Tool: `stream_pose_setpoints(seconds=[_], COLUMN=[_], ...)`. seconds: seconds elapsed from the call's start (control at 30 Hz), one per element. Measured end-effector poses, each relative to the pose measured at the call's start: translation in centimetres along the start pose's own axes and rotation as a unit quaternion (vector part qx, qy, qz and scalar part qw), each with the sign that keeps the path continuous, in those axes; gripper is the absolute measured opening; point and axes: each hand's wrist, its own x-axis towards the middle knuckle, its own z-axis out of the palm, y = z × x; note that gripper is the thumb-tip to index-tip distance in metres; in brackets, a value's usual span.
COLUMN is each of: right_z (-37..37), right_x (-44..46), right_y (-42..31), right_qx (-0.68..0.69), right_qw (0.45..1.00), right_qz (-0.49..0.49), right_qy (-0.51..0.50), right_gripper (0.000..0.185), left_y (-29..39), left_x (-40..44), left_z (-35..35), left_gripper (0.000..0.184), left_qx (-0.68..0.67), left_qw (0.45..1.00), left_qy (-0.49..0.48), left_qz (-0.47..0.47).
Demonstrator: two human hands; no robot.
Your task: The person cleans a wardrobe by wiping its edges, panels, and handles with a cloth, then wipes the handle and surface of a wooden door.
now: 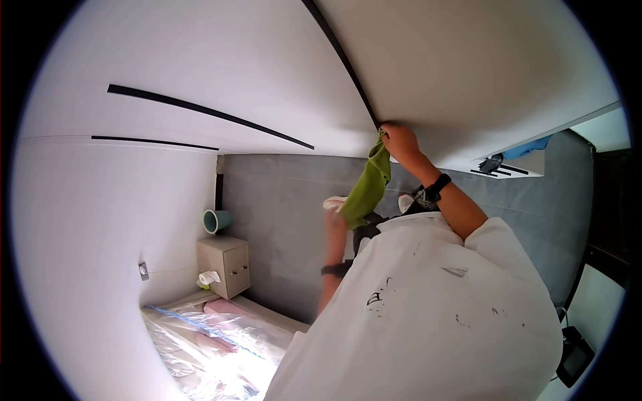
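Note:
A green cloth hangs down from my right hand. The fingers of that hand are closed around the cloth's top end, up against the lower end of a long black strip on a pale wardrobe door. My left hand is lowered beside the cloth's bottom end. Motion smears its fingers, so I cannot tell whether it touches the cloth. Dark bands show on both wrists.
More black strips run along the white panels at left. On the grey floor stand a green bin and a small cabinet with a paper roll. Plastic sheeting covers a bed. Blue fabric lies at right.

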Motion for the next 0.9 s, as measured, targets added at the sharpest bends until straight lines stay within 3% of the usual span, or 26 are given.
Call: stream_pose_setpoints(seconds=[0.03, 0.07, 0.23, 0.43, 0.5, 0.53, 0.6, 0.63, 0.7, 0.73, 0.83, 0.9], right_z=[-0.6, -1.0, -2.7, -6.9, -8.4, -9.9, -12.9, -14.0, -16.3, -17.5, -21.6, -23.2], right_x=[0.0, 0.0, -0.1, -0.9, -1.1, -0.9, -1.8, -2.0, -1.8, -1.8, -1.2, -1.5], right_y=[0.0, 0.1, 2.0, 0.7, 0.3, -0.3, -1.8, -2.3, -2.8, -3.7, -5.6, -7.3], right_qx=[0.036, 0.072, 0.202, 0.287, 0.325, 0.321, 0.335, 0.337, 0.313, 0.313, 0.261, 0.153], right_qw=[0.999, 0.997, 0.978, 0.956, 0.945, 0.947, 0.942, 0.941, 0.948, 0.946, 0.956, 0.925], right_qz=[0.013, 0.026, -0.040, -0.040, -0.018, -0.029, -0.016, -0.028, -0.059, -0.083, -0.113, -0.273], right_qy=[-0.002, -0.005, -0.027, -0.040, -0.028, -0.018, -0.005, -0.004, 0.028, 0.021, 0.068, 0.213], right_gripper=[0.020, 0.023, 0.031, 0.033, 0.032, 0.032, 0.032, 0.032, 0.030, 0.030, 0.028, 0.027], left_y=[1.1, 2.3, 2.9, 5.0, 5.7, 6.0, 6.2, 7.2, 9.3, 7.8, 10.0, 10.9], left_x=[-0.4, -1.1, -2.1, -2.5, -1.9, -1.3, -1.3, -1.0, -0.2, 0.8, 2.8, 4.4], left_z=[-0.6, -1.6, -4.2, -4.5, -4.0, -3.4, -2.2, -1.9, -1.2, -0.2, 1.9, 3.1], left_gripper=[0.031, 0.035, 0.033, 0.040, 0.041, 0.041, 0.040, 0.040, 0.034, 0.032, 0.032, 0.031], left_qx=[-0.057, -0.090, -0.046, 0.023, 0.154, 0.150, 0.025, 0.024, 0.068, 0.046, 0.088, 0.029], left_qw=[0.997, 0.995, 0.998, 0.996, 0.977, 0.975, 0.996, 0.995, 0.997, 0.996, 0.983, 0.990], left_qy=[0.036, 0.013, 0.016, -0.078, -0.078, -0.074, -0.048, -0.038, -0.014, 0.001, -0.011, -0.069], left_qz=[-0.026, -0.043, -0.043, 0.039, 0.128, 0.143, 0.077, 0.085, -0.014, 0.080, 0.160, 0.121])
